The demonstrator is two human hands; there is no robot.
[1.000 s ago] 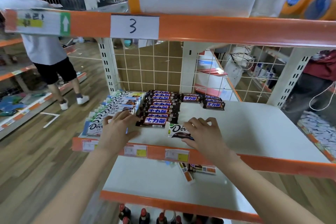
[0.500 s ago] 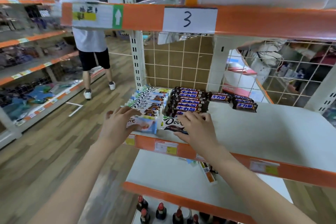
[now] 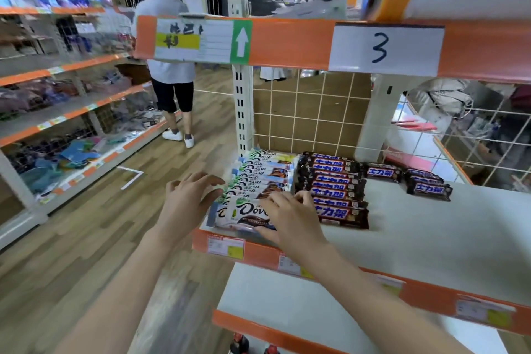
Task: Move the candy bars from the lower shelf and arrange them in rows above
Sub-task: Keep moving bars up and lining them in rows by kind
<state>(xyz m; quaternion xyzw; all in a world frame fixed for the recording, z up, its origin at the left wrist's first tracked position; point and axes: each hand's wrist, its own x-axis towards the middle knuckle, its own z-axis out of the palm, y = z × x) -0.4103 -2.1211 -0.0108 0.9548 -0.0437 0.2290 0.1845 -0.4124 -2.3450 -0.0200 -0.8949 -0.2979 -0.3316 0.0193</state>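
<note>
i see white dove bars [image 3: 258,181] with blue and brown accents, dark brown bars [image 3: 333,184] with blue bands and white lettering. shelf [image 3: 445,227] white, orange front edge [image 3: 258,254] with white-yellow tags. upper sign [image 3: 386,49] white with a dark "3", green arrow label [image 3: 240,42]. floor [image 3: 86,238] brown wood grain.
</note>
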